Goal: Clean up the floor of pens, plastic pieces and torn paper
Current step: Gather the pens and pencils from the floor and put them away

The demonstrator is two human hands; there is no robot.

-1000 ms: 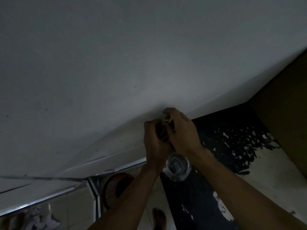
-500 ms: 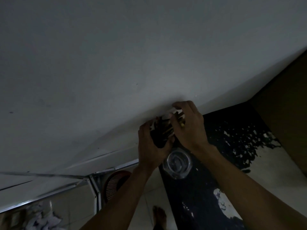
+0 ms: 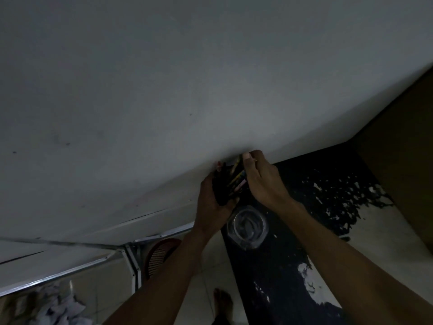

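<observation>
My left hand [image 3: 210,202] grips a dark holder [image 3: 221,186] with a bundle of pens [image 3: 236,178] sticking out of it, close to the white wall. My right hand [image 3: 262,181] is curled over the pens' upper ends, thumb and fingers pinching them. Just below both hands a clear glass jar [image 3: 247,227] stands on a dark, paint-chipped ledge [image 3: 281,266]. A heap of torn white paper [image 3: 61,308] lies at the bottom left on the floor.
A white wall [image 3: 187,78] fills most of the view. A brown panel [image 3: 403,160] stands at the right. A red slotted basket [image 3: 159,256] sits behind a metal frame [image 3: 131,261] on the tiled floor. My bare foot [image 3: 222,301] shows below.
Both hands have risen slightly toward the wall. The pens now stick out further between them, and my right hand has shifted up onto their ends.
</observation>
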